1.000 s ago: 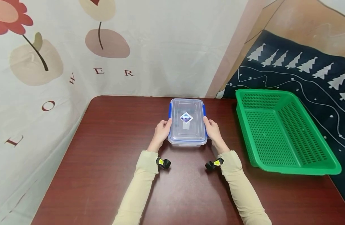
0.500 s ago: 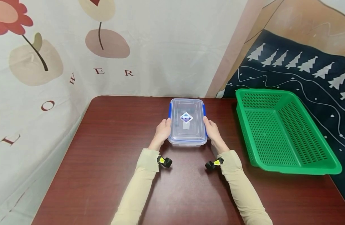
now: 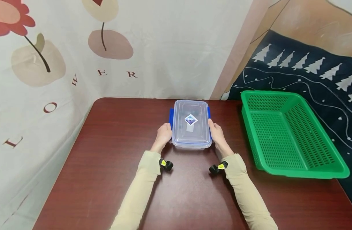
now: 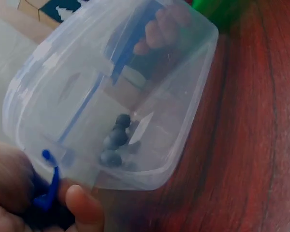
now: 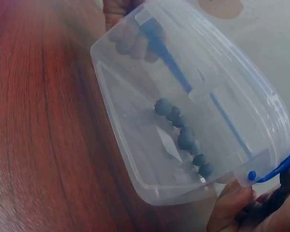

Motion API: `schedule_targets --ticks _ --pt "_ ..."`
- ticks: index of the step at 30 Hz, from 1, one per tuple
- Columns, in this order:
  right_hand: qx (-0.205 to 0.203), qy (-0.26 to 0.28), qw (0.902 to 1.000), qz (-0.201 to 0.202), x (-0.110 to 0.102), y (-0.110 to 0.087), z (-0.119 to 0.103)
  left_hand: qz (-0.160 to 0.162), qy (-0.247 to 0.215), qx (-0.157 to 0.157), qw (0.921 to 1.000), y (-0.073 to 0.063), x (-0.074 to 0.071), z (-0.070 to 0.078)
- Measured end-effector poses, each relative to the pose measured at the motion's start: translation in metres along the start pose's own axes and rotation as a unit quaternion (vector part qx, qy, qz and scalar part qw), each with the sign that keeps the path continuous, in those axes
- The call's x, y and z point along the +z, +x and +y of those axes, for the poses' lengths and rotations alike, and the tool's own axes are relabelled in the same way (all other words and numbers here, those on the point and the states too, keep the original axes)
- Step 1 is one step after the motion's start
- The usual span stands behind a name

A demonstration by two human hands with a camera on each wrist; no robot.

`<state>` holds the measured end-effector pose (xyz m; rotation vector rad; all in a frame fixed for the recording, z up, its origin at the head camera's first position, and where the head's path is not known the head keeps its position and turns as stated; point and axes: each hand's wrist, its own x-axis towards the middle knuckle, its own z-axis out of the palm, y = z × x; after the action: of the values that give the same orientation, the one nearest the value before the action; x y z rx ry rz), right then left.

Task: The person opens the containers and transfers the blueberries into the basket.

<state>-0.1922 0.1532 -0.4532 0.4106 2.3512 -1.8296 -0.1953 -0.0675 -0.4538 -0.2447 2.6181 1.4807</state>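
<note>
A clear plastic food container (image 3: 191, 134) with a transparent lid and blue side latches stands on the table between both hands. Through its wall, several small dark round berries (image 5: 186, 137) show on the bottom. My left hand (image 3: 163, 133) is at the left side, its fingers (image 4: 84, 205) round the blue left latch (image 4: 50, 191), which sticks outward from the wall. On the opposite side my right hand (image 3: 217, 132) grips the container, thumb along the lid's edge and fingers (image 5: 232, 200) under the right latch (image 5: 280, 168). The palms are partly hidden.
A green slotted plastic basket (image 3: 257, 150) stands on the right of the dark red wooden table (image 3: 121, 127). A white flower-print cloth (image 3: 170, 64) hangs behind the far edge. Dark tree-print fabric (image 3: 296, 73) lies beyond the basket.
My left hand has moved slightly outward to the left, and the left latch now sticks out from the container's side. The right hand and basket hold their places.
</note>
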Motion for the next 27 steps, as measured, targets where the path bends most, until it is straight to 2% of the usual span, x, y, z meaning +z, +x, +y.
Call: schedule_targets --ticks 3,6,8,9,14,15,19,27 --pt "-0.015 -0.032 0.9994 0.000 0.001 -0.001 -0.003 -0.030 -0.065 -0.026 0.9971 0.000 0.000 -0.007" --pt "-0.032 -0.069 0.9971 0.003 0.000 0.000 -0.006 -0.049 -0.132 -0.049 0.9888 0.001 0.002 -0.011" --pt "-0.040 -0.089 0.9953 0.000 -0.001 0.000 -0.007 -0.055 -0.177 -0.047 0.9816 0.001 0.004 -0.015" --pt "-0.043 -0.099 0.9942 -0.001 -0.002 0.000 -0.008 -0.054 -0.184 -0.049 0.9802 0.002 0.005 -0.016" --pt "-0.061 -0.138 0.9886 0.002 -0.005 0.000 -0.010 -0.058 -0.203 -0.055 0.9760 0.005 0.008 -0.019" --pt "-0.066 -0.148 0.9868 0.003 -0.005 0.000 -0.010 -0.057 -0.196 -0.069 0.9766 0.005 0.009 -0.018" --pt "-0.080 -0.172 0.9819 0.003 -0.005 0.000 -0.013 -0.057 -0.196 -0.076 0.9760 0.005 0.008 -0.015" --pt "-0.068 -0.186 0.9801 -0.003 -0.005 -0.001 -0.015 -0.062 -0.188 -0.075 0.9773 0.004 0.007 -0.014"
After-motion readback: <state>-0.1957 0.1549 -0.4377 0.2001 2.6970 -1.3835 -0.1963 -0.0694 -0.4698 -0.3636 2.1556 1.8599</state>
